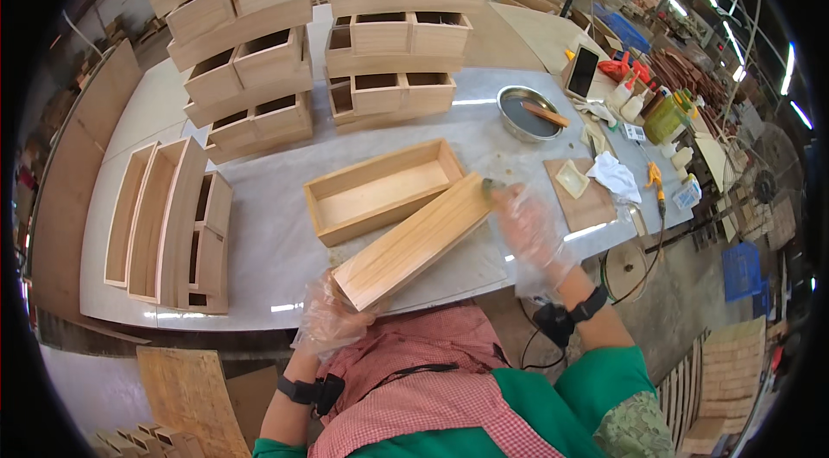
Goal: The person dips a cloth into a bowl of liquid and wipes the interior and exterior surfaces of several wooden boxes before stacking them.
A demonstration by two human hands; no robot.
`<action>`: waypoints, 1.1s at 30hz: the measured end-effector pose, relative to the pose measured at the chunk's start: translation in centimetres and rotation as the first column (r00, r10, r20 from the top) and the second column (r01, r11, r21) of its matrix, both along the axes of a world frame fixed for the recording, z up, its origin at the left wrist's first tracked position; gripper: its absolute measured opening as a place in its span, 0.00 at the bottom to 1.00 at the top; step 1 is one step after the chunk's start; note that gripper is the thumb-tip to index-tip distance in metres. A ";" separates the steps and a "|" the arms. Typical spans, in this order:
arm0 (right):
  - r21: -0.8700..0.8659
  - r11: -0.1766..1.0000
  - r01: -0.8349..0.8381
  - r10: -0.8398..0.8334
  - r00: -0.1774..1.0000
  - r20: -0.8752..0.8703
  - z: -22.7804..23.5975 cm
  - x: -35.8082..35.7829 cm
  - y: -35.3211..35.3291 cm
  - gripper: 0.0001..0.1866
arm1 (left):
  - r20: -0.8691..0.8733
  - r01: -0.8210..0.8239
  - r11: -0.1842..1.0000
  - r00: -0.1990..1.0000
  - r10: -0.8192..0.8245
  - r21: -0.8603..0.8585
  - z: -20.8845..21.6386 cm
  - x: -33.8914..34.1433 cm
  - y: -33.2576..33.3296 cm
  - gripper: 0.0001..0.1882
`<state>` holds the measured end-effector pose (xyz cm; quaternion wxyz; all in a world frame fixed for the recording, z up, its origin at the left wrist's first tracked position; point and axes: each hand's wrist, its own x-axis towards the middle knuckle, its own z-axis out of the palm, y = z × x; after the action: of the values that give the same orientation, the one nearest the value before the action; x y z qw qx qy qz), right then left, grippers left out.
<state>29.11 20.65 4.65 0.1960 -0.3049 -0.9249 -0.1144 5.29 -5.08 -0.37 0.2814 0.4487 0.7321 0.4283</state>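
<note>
A long, narrow wooden box (414,238) lies tilted across the table's front, a flat side facing up and its inside hidden. My left hand (335,315), in a clear plastic glove, is closed on its near left end. At the far right end, my gloved right hand (525,229) presses a small dark greenish pad (490,189) to the wood; the pad is mostly covered by the fingers. Just behind, a shallow open wooden tray-like box (380,190) rests on the table, its inside facing up.
Stacked wooden drawer units (397,35) stand at the back, more boxes (160,225) at left. A metal bowl (527,126) with a brush-like wooden tool, a white cloth (615,177), bottles (635,104), a phone (582,71) and an orange air gun (656,182) are at right.
</note>
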 end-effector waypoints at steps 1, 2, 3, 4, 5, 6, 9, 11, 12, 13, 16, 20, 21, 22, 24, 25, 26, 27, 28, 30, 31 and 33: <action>-0.094 0.980 -0.178 0.158 0.969 -0.188 -0.1 -0.5 -1.0 0.08 | -0.011 0.006 0.997 1.000 -0.006 -0.073 0.4 0.1 0.2 0.38; -0.262 0.937 -0.231 0.196 0.968 -0.154 -0.2 -1.8 -3.2 0.10 | -0.017 0.010 0.988 1.000 -0.013 -0.156 0.7 0.2 0.1 0.38; -0.283 0.894 -0.347 0.305 0.935 -0.183 -0.4 -3.4 -5.7 0.14 | -0.022 0.010 0.970 1.000 -0.016 -0.242 1.0 0.2 0.0 0.38; -0.330 0.849 -0.412 0.404 0.910 -0.097 -0.2 -4.3 -8.2 0.18 | -0.028 0.005 0.945 0.999 -0.015 -0.327 1.1 0.1 -0.1 0.38; -0.389 0.793 -0.468 0.500 0.865 -0.021 -0.1 -5.4 -10.6 0.23 | -0.165 0.052 0.974 0.982 -0.090 -0.219 1.1 -0.1 -0.1 0.38; -0.377 0.699 -0.608 0.633 0.771 -0.068 0.3 -6.0 -11.6 0.23 | -0.308 0.115 0.986 0.940 -0.147 -0.118 0.9 -0.5 0.3 0.39; -0.441 0.647 -0.623 0.685 0.728 -0.024 1.6 -7.2 -10.7 0.23 | -0.335 0.121 0.992 0.934 -0.124 -0.031 0.2 -1.0 -0.2 0.40; -0.260 0.792 -0.552 0.566 0.824 -0.025 1.8 -7.6 -7.4 0.21 | -0.248 0.059 0.992 0.965 -0.085 -0.112 -0.3 -0.8 -0.5 0.39; -0.173 0.855 -0.488 0.501 0.865 0.035 1.5 -7.8 -6.8 0.20 | -0.221 -0.010 0.998 0.975 -0.003 -0.062 -0.5 -0.5 -0.8 0.39; -0.084 0.904 -0.419 0.426 0.900 0.091 1.1 -8.2 -6.4 0.20 | -0.165 -0.004 1.000 0.986 0.003 -0.010 -0.7 -0.6 -0.8 0.38; -0.011 0.881 -0.474 0.467 0.865 0.184 0.3 -8.8 -8.6 0.19 | -0.185 0.043 0.986 0.983 -0.012 0.163 -1.1 -1.0 -0.5 0.34; -0.418 0.632 -0.652 0.717 0.697 -0.001 2.8 -8.7 -13.7 0.19 | -0.334 0.131 0.973 0.941 -0.062 0.189 -0.9 -1.7 -0.3 0.30; -0.411 0.573 -0.709 0.767 0.641 -0.037 3.8 -8.9 -13.8 0.19 | -0.314 0.123 0.986 0.946 -0.082 0.113 -0.8 -1.7 -0.3 0.28; -0.406 0.622 -0.670 0.734 0.679 0.004 4.9 -9.0 -13.5 0.18 | -0.192 0.117 0.978 0.978 -0.082 0.176 -0.6 -1.5 -0.2 0.26; -0.421 0.716 -0.557 0.612 0.791 -0.006 6.1 -10.4 -12.1 0.19 | -0.197 0.071 0.987 0.980 -0.041 0.145 -0.2 -1.2 -0.4 0.24; -0.439 0.766 -0.469 0.535 0.844 0.032 6.2 -11.1 -11.7 0.19 | -0.206 0.051 0.984 0.978 -0.015 0.168 0.0 -1.1 -0.4 0.23; -0.455 0.770 -0.446 0.514 0.858 0.028 6.0 -11.9 -11.5 0.20 | -0.179 0.052 0.992 0.983 -0.030 0.117 0.1 -1.1 -0.4 0.22; -0.381 0.737 -0.558 0.602 0.799 -0.007 5.8 -12.3 -11.6 0.20 | -0.163 0.056 0.993 0.986 -0.039 0.105 0.3 -1.2 -0.4 0.21; -0.323 0.705 -0.631 0.664 0.747 -0.009 5.3 -12.7 -11.9 0.19 | -0.154 0.056 0.993 0.987 -0.040 0.103 0.4 -1.3 -0.5 0.21; -0.334 0.673 -0.660 0.702 0.712 0.010 4.7 -12.3 -13.1 0.19 | -0.195 0.115 0.983 0.977 -0.087 0.141 0.4 -1.6 -0.3 0.21; -0.384 0.662 -0.643 0.698 0.716 0.005 4.6 -11.6 -13.7 0.18 | -0.215 0.146 0.981 0.970 -0.116 0.129 0.3 -1.8 -0.2 0.21; -0.444 0.634 -0.633 0.711 0.703 0.012 5.0 -10.0 -14.4 0.19 | -0.239 0.130 0.965 0.968 -0.074 0.227 -0.1 -1.7 -0.1 0.19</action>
<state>19.15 6.24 9.69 0.0695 0.0414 -0.9876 0.1344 3.57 -5.23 -0.49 0.1607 0.5632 0.6779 0.4443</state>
